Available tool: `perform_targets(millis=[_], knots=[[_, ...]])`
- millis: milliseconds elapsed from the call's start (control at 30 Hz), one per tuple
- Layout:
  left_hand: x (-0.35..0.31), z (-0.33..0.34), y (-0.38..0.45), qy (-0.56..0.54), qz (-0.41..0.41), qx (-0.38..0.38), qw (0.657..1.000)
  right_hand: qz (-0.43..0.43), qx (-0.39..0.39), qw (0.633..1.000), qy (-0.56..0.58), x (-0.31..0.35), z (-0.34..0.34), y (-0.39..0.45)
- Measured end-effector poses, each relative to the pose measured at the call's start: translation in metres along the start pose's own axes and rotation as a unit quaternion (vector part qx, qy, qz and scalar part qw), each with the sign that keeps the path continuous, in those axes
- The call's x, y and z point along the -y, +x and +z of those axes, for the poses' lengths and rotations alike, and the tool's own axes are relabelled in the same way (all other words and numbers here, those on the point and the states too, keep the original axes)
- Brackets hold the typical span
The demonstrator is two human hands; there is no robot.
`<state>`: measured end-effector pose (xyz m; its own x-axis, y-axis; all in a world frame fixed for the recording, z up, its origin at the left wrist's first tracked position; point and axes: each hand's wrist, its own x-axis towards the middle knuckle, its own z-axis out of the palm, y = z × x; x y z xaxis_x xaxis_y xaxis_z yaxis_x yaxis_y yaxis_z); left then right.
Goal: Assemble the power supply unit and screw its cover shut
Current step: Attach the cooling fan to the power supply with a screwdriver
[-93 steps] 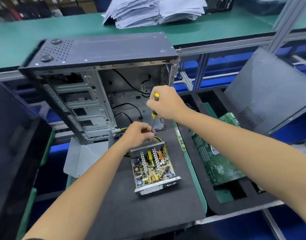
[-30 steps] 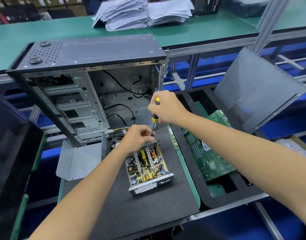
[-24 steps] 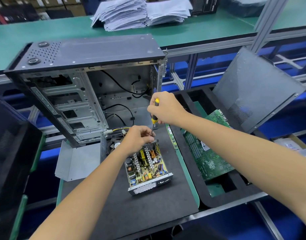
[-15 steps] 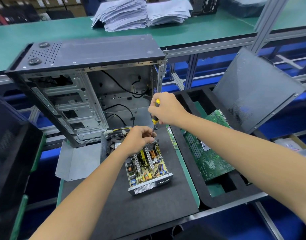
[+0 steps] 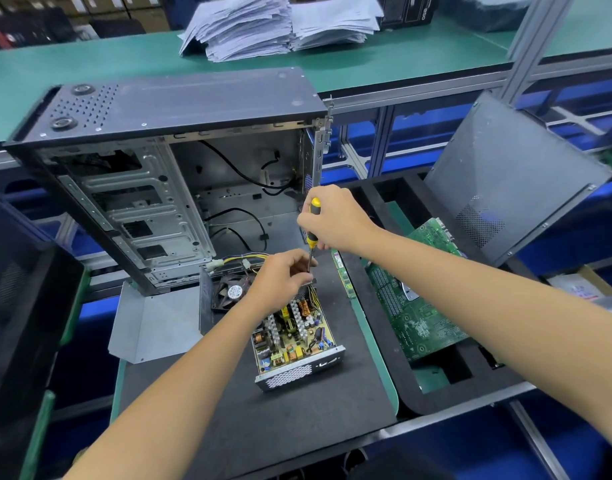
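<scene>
- Right hand (image 5: pixel 332 221) is wrapped around the yellow-and-black screwdriver (image 5: pixel 312 223), shaft pointing almost straight down, tip landing at the far edge of the power supply unit (image 5: pixel 296 336).
- Left hand (image 5: pixel 282 277) sits just below and to the left of the right one, fingers curled and pinching near the screwdriver tip. It may be steadying a screw or the edge of the casing there; the fingers hide the contact point, so I cannot tell which.
- The unit lies on the dark mat (image 5: pixel 249 407), directly under the left wrist and running back toward the person. Its board (image 5: pixel 290 334) is fully exposed, coils and heat sinks on show (no lid on it yet).
- So, judging by that: the board is seated in the tray, and the fastening in hand looks like an inner or rear screw, not a cover screw.
- The cover (image 5: pixel 152 320), a bent grey metal sheet, lies to the left of the left forearm, with the fan (image 5: pixel 232 292) standing at its near edge, just left of the left hand.
- Left to do, as I read it: finish this screw, bring the cover over the unit, drive its screws shut. Roughly the first half, no further.
- Beyond both hands stands the open computer case (image 5: pixel 152 188).
</scene>
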<state>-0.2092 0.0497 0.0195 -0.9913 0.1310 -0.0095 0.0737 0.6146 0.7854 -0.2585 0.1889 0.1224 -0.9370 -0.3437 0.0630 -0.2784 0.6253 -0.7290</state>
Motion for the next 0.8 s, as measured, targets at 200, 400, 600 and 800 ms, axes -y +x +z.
perform_targets(millis=[200,400,600,800], knots=[[-0.005,0.008,0.004,0.037,0.033,-0.021,0.999,0.008,0.003,1.000,-0.006,-0.008,-0.008,-0.003],[-0.006,0.012,0.013,0.038,0.054,0.016,0.998,0.011,0.010,1.000,-0.010,-0.022,-0.013,-0.005],[0.005,0.010,0.022,0.142,0.034,0.085,0.986,0.005,0.041,0.999,-0.019,-0.037,-0.013,-0.004],[0.024,0.006,0.029,0.279,0.000,0.181,0.943,0.013,0.100,0.995,-0.027,-0.053,-0.003,-0.006]])
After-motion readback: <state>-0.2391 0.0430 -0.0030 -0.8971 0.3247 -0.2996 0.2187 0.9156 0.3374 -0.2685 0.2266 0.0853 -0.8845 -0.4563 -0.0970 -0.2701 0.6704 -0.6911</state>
